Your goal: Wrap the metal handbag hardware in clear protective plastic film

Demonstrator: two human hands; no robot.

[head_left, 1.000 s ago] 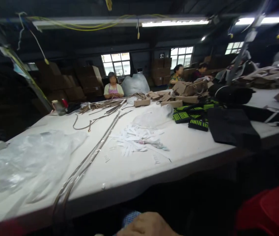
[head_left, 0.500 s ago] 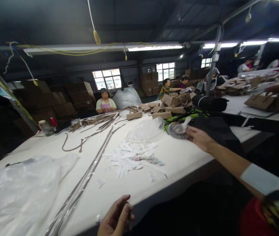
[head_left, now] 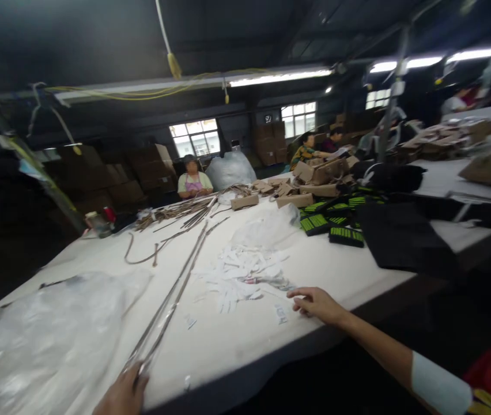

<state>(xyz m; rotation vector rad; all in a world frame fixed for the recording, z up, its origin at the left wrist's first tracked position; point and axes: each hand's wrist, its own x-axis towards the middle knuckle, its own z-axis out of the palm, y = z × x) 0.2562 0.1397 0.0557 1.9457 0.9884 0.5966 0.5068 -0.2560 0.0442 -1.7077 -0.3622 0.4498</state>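
My left hand (head_left: 122,393) is at the near edge of the table, fingers curled around the near end of long grey-brown strips (head_left: 172,305) wrapped in shiny clear plastic. These strips run away from me across the white table. My right hand (head_left: 317,305) hovers over the table near its front edge, fingers apart and holding nothing. Just left of it lie a small printed label (head_left: 280,314) and a heap of white paper-like strips (head_left: 245,268). Another small label (head_left: 191,321) rests between the heap and the long strips.
Crumpled clear plastic (head_left: 64,328) covers the left side. Brown cords (head_left: 142,259), tan handbags (head_left: 323,173), black-and-green bundles (head_left: 344,235) and a black sheet (head_left: 401,236) lie farther back. A co-worker (head_left: 193,181) sits across the table.
My right hand has let go of the grey coil, now out of sight, and moved down and left. My left hand has moved left onto the long strips. The view has shifted slightly.
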